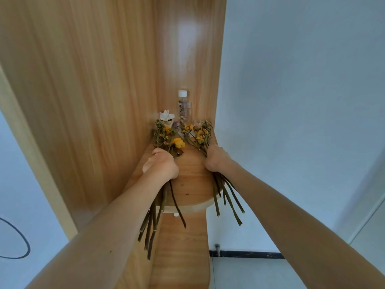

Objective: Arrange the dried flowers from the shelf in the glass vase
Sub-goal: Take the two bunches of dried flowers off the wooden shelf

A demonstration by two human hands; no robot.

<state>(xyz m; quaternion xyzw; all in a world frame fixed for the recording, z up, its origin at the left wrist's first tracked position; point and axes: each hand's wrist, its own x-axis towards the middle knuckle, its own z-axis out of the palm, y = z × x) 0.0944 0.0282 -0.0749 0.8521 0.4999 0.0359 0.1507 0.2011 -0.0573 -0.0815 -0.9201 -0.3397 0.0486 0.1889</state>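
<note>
Yellow dried bunches — left hand grasps one bunch, right hand another — stems overhanging the shelf's front edge.

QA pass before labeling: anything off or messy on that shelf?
Minor only: dark flecks lie on the shelf, likely shed from the dried flowers, and crumpled white paper sits at the back beside the upright capped bottle. Nothing spilled.
</note>
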